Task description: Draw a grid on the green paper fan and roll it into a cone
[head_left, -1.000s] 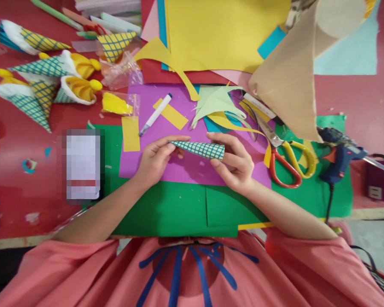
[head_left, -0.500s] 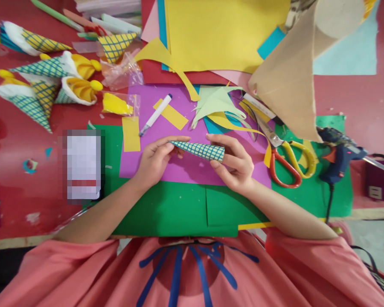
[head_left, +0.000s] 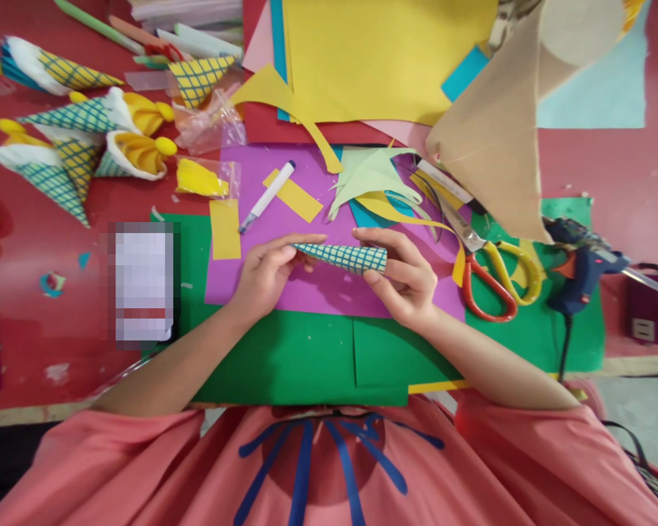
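A narrow paper cone (head_left: 343,256), pale green with a blue crosshatch, lies sideways between my two hands above a purple sheet (head_left: 235,285). My left hand (head_left: 268,274) pinches its pointed tip between thumb and fingers. At the wide end, my right hand (head_left: 406,277) has its thumb below the rim and fingers at the opening; the index finger is raised off the cone. Beyond my hands lie a white marker (head_left: 267,196), a yellow paper strip (head_left: 293,196) and pale green paper scraps (head_left: 373,179).
Scissors (head_left: 490,274) with red and yellow handles and a blue glue gun (head_left: 581,274) lie at right. Several finished paper cones (head_left: 60,186) sit at far left, near a blurred phone (head_left: 142,281). A large brown cone (head_left: 498,124) stands at back right, beside yellow sheets (head_left: 389,58).
The cone and my right hand have shifted very slightly to the right. My left hand keeps its pinch at the tip.
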